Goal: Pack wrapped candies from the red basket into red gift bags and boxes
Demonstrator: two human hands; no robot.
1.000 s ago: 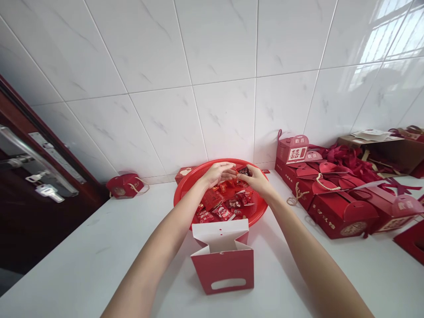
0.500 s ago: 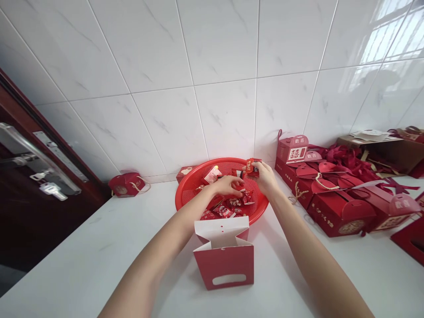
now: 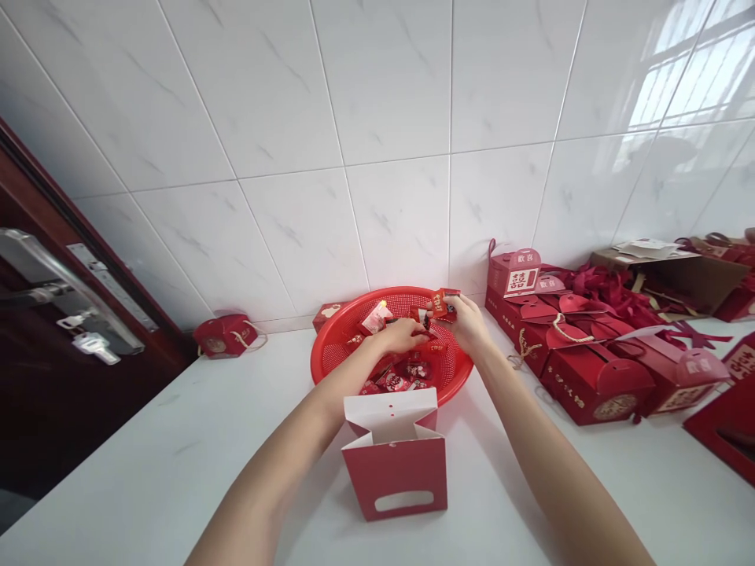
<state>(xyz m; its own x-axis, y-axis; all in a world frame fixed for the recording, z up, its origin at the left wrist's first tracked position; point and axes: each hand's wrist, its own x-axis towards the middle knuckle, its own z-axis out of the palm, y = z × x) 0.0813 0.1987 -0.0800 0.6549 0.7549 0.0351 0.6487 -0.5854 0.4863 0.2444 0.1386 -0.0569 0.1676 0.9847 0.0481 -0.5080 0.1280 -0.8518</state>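
Note:
A round red plastic basket stands near the wall with several wrapped sweets inside. Over its middle is my left hand, fingers closed on a red wrapped sweet. My right hand, at the basket's right rim, is closed round red sweet packets, one with gold lettering. In front of the basket an upright red paper box stands with its top open, white inside, with an oval cut-out low on its front.
Several closed red gift boxes lie at the right, beside ribbons and an open brown carton. A small red box sits at the left, near a door with keys. Another red box shows behind the basket.
My left hand has closed on a red sweet in the basket. The right hand still holds packets, now turned slightly. The view has shifted a little.

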